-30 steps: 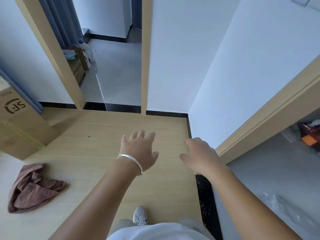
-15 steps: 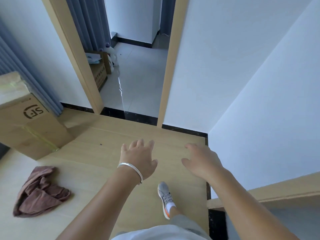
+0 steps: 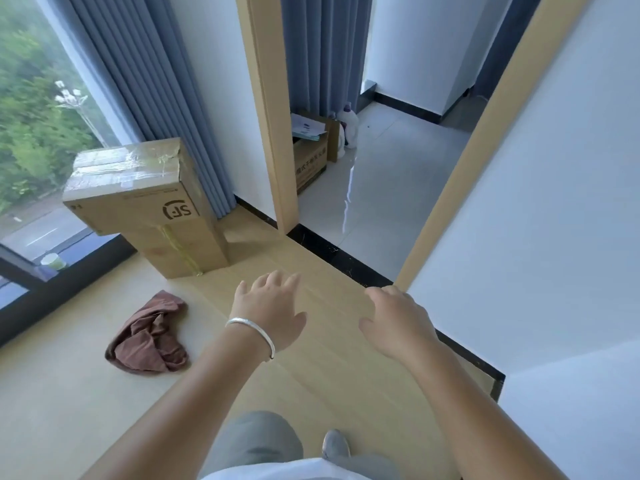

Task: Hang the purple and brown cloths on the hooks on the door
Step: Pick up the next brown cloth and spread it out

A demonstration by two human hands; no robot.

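Both hands empty, fingers loosely spread, palms down, held out over floor: left hand (image 3: 268, 311) with silver bracelet (image 3: 252, 332) on wrist, right hand (image 3: 398, 323) beside it, apart. One brown cloth (image 3: 149, 336) crumpled on wooden floor (image 3: 329, 358), left of left hand, not touched; long axis roughly from near-left to far-right. Purple cloth not seen. One taped cardboard box (image 3: 145, 206) standing beyond cloth, near grey curtain (image 3: 145, 91). Second box (image 3: 310, 157) past doorway on tiled floor (image 3: 381, 188). One shoe (image 3: 335, 445) visible below.
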